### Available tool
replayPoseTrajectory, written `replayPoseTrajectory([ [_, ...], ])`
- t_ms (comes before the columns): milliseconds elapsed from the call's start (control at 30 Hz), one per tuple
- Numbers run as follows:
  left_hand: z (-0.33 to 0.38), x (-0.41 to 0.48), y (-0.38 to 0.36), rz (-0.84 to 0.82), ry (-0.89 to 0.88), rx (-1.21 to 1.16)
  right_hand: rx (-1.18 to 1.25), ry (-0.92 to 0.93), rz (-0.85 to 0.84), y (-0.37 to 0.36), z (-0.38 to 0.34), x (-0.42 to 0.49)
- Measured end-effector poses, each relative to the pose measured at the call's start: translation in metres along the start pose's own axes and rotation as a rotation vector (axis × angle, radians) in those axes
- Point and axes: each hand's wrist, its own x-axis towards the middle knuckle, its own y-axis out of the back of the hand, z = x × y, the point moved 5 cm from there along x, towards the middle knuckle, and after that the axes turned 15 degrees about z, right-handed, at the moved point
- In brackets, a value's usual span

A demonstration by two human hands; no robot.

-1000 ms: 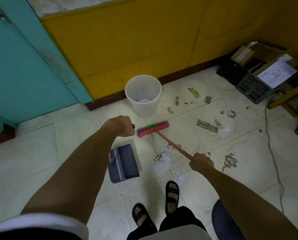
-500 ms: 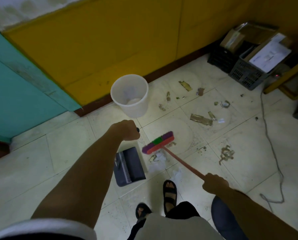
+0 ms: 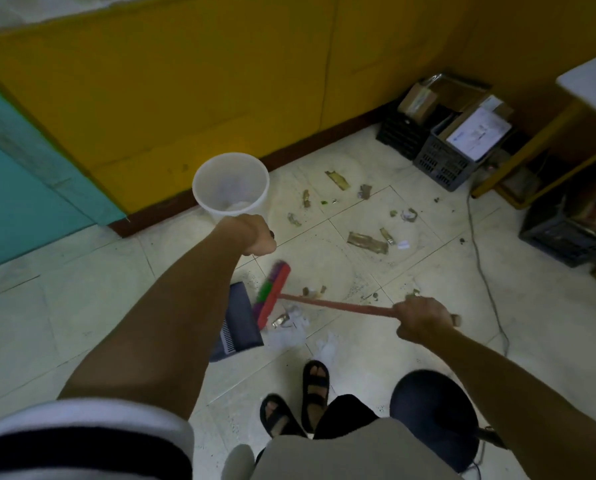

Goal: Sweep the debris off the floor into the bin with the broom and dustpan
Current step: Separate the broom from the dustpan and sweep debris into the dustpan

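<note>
Right hand (image 3: 422, 322) grips broom (image 3: 272, 292) (head at dustpan (image 3: 241, 320)); left hand (image 3: 256, 235) fisted.

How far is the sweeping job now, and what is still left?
Early stage. Done: little; the bin holds only something pale at the bottom. In hand: the left hand holds the dustpan, and the right hand has the broom head at the pan's mouth, scraps beside it. Left: the brown debris nearer the wall, then emptying the pan.
</note>
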Motion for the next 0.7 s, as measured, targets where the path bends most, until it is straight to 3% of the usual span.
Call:
replayPoseTrajectory([
  [200,0.001,-0.012,-0.015,0.005,0.001,-0.003,-0.113,0.202,0.047,0.023,-0.066,0.015],
  [333,-0.002,-0.01,-0.02,0.06,0.051,-0.016,-0.123,0.196,-0.017,0.005,-0.075,0.023],
  [700,0.076,0.018,-0.031,0.017,0.158,0.03,-0.108,0.12,-0.014,-0.008,0.093,0.092],
])
